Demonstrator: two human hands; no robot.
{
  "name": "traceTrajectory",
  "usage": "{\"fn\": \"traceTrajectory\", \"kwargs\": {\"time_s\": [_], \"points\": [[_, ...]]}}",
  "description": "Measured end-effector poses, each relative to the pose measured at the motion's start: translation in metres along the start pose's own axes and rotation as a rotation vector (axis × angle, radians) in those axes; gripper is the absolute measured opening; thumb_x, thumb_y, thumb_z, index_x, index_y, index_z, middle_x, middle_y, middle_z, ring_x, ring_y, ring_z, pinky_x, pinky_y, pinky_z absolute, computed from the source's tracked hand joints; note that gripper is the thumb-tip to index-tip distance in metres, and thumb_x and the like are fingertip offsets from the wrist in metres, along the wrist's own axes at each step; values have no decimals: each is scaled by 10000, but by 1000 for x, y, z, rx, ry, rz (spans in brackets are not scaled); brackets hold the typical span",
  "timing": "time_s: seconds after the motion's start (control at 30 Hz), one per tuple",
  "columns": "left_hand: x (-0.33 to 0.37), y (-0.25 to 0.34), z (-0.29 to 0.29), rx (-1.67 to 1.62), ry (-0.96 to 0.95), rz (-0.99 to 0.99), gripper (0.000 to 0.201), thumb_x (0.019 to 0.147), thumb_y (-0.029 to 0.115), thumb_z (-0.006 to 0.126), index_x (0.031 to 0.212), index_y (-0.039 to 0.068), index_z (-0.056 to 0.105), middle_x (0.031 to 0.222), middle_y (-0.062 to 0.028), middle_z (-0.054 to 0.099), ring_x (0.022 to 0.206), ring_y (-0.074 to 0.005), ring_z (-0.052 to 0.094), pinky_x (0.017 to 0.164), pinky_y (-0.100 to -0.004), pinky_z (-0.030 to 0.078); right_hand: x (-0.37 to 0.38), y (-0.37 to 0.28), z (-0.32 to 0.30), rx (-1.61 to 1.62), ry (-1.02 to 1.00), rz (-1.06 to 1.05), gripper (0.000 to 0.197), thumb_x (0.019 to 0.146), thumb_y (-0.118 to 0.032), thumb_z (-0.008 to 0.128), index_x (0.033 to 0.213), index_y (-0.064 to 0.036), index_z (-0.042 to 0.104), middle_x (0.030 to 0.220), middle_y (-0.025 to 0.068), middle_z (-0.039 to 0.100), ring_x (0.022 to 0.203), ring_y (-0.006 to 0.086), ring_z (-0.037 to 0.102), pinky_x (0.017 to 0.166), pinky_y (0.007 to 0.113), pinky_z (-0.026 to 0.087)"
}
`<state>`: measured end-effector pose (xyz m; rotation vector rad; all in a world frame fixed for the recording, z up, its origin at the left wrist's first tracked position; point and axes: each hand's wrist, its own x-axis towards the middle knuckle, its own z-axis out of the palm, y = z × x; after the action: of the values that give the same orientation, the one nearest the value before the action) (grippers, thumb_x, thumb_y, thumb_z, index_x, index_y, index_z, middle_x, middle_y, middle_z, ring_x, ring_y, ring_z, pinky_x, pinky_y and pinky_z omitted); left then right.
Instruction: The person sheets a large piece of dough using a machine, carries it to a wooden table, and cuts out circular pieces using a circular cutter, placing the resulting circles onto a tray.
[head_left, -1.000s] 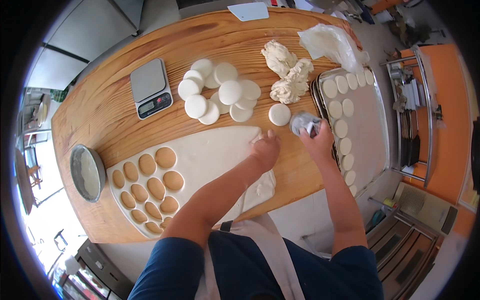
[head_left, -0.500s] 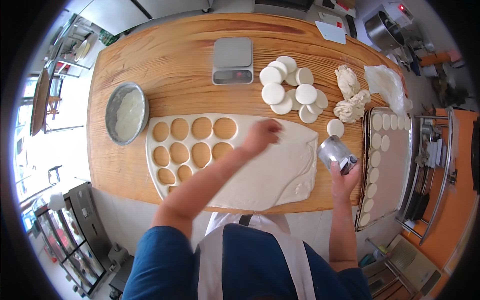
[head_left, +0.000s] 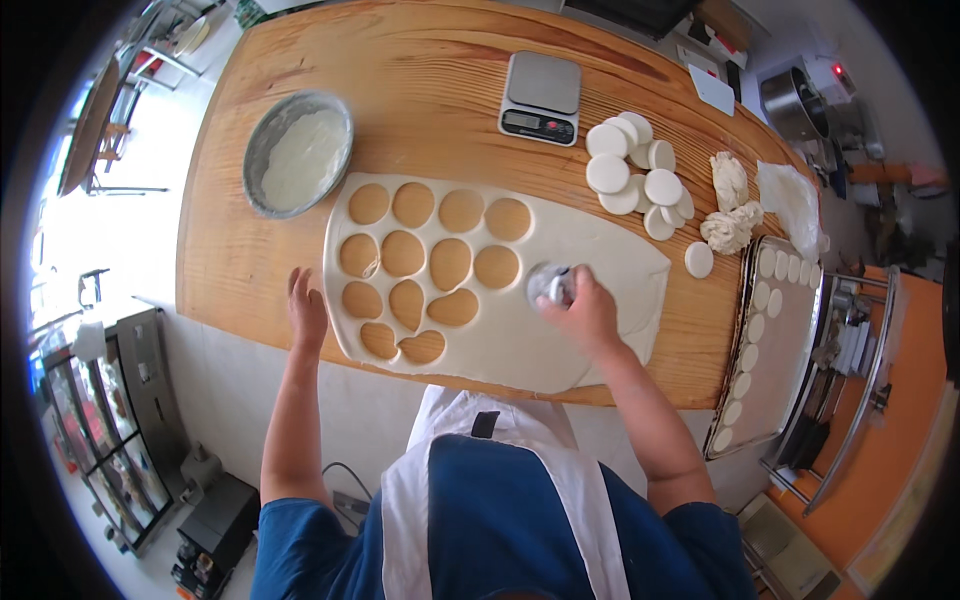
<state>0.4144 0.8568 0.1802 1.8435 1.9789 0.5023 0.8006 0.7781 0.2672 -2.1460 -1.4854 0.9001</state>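
A sheet of white dough (head_left: 590, 345) lies across the near side of the wooden table, with several round holes cut through its left part. My right hand (head_left: 588, 312) is closed round the handle of a round metal dough cutter (head_left: 541, 284). The cutter is at the uncut part of the sheet, just right of the holes; whether it presses in, I cannot tell. My left hand (head_left: 307, 308) is beside the sheet's left edge, fingers stretched out and holding nothing. Dough rounds (head_left: 607, 173) lie in a loose pile beyond the sheet, with a single round (head_left: 699, 260) nearer.
A metal bowl of white flour (head_left: 345, 150) stands at the far left. The kitchen scale (head_left: 543, 82) sits at the back. Dough scraps (head_left: 731, 228) and a plastic bag (head_left: 788, 205) lie at the right, by a lined baking tray (head_left: 770, 385) with rows of rounds.
The cutter has come from beyond the sheet's right edge leftward onto the dough. My left hand has swung from above the sheet to its left side. The whole view has shifted.
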Motion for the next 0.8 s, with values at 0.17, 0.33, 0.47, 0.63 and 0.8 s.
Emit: {"fn": "traceTrajectory", "kwargs": {"time_s": [0.17, 0.33, 0.47, 0.63, 0.8], "points": [[-26, -28, 10, 313, 117, -136, 458, 782, 186, 455, 1180, -13, 350, 1262, -199, 294, 1191, -301, 245, 984, -371, 200, -27, -22, 48, -133, -76, -115, 399, 605, -276, 636, 847, -16, 452, 730, 133, 552, 659, 291, 553, 589, 371, 446], [-22, -15, 14, 380, 144, -175, 502, 790, 273, 397, 1218, 22, 321, 1287, -158, 282, 1219, -261, 209, 1009, -366, 128, -30, -35, 64, -228, -72, -53, 359, 614, -261, 627, 811, -20, 447, 738, 151, 551, 671, 304, 552, 596, 376, 447], [-27, -17, 15, 386, 158, -159, 472, 798, 253, 417, 1201, 17, 347, 1276, -160, 297, 1206, -280, 226, 996, -377, 154, -27, -41, 73, -295, -55, -4, 346, 615, -252, 622, 799, -21, 443, 744, 156, 556, 667, 311, 555, 586, 385, 448], [-30, -10, 8, 380, 117, -179, 497, 795, 272, 406, 1211, 10, 328, 1290, -160, 271, 1221, -269, 198, 1006, -376, 123, -23, -46, 86, -430, -11, -52, 319, 622, -251, 615, 782, -35, 443, 738, 142, 566, 646, 303, 562, 559, 392, 452], [-28, -13, 11, 400, 92, -193, 508, 797, 279, 396, 1219, 8, 316, 1293, -153, 269, 1230, -255, 180, 1012, -367, 104, -8, -29, 67, -545, -349, -548, 296, 638, -257, 608, 773, -50, 445, 711, 124, 569, 632, 275, 565, 549, 385, 454]]}}
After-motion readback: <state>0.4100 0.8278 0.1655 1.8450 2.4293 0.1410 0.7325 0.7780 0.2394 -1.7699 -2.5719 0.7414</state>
